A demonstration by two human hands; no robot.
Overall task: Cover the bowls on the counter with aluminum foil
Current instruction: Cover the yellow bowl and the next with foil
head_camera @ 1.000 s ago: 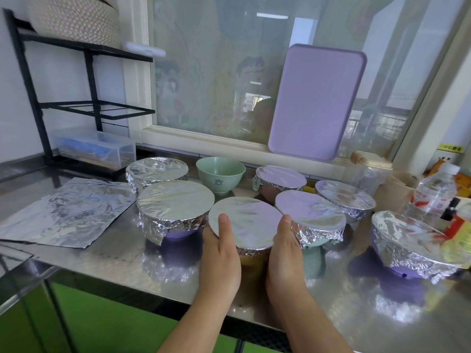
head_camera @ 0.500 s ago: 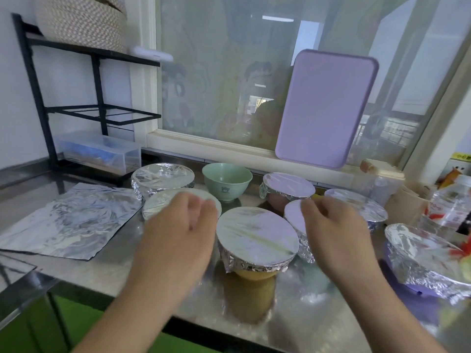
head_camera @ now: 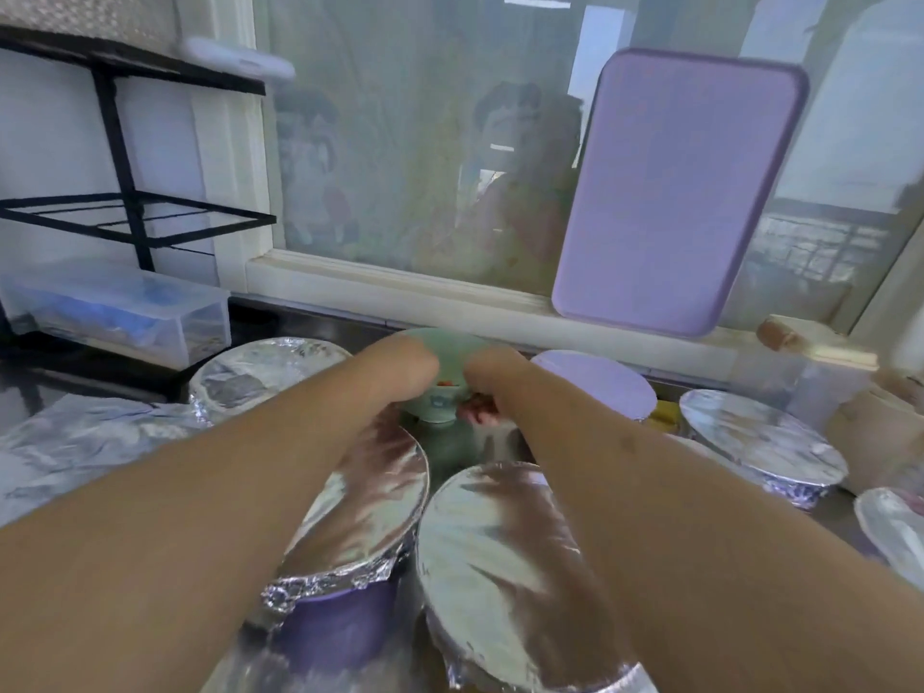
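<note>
An uncovered green bowl (head_camera: pixel 440 410) stands at the back of the counter below the window sill. My left hand (head_camera: pixel 400 372) grips its left side and my right hand (head_camera: pixel 492 380) grips its right side, so most of the rim is hidden. Several foil-covered bowls surround it: a purple bowl (head_camera: pixel 360 537) under my left forearm, a second one (head_camera: pixel 500 567) under my right forearm, another bowl (head_camera: pixel 260 372) at the back left, a covered bowl (head_camera: pixel 600 387) to the right. A loose foil sheet (head_camera: pixel 85 447) lies flat at the left.
A purple cutting board (head_camera: pixel 685 192) leans on the window. A clear plastic box (head_camera: pixel 115 312) sits under the black rack (head_camera: pixel 125 142) at the left. More covered bowls (head_camera: pixel 760 442) and a lidded container (head_camera: pixel 820 372) crowd the right side of the steel counter.
Both hands left the front covered bowl, rose, and reached forward over the covered bowls to the green bowl at the back. The camera has moved closer and lower.
</note>
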